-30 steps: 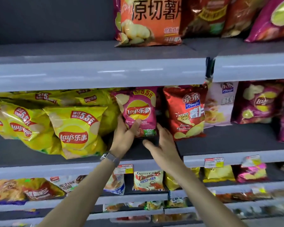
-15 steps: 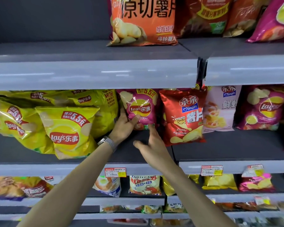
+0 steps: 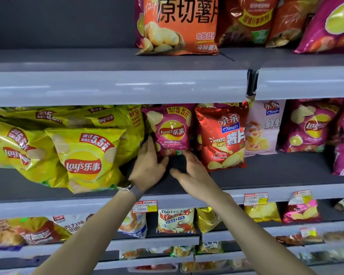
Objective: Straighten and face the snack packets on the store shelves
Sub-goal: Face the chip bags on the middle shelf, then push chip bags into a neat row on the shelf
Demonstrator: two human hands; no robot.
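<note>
A small pink Lay's packet [image 3: 172, 130] stands upright and faces out on the middle shelf [image 3: 266, 175], between leaning yellow Lay's bags [image 3: 87, 161] and a red Qinqin potato chips bag [image 3: 222, 135]. My left hand [image 3: 149, 165] holds the pink packet's lower left corner, with the fingers up along its left edge and the thumb at its bottom front. My right hand [image 3: 193, 171] has straight fingers, and their tips touch the packet's bottom right edge.
A pale pink Qinqin bag [image 3: 264, 128] and more pink Lay's bags [image 3: 312, 126] stand to the right. Large orange and red bags [image 3: 179, 26] sit on the top shelf. Small packets and price tags [image 3: 144, 206] line the lower shelves.
The pink packet has gone further back on the shelf and stands straighter. Both hands have followed it inward, and the right fingertips now touch its bottom edge.
</note>
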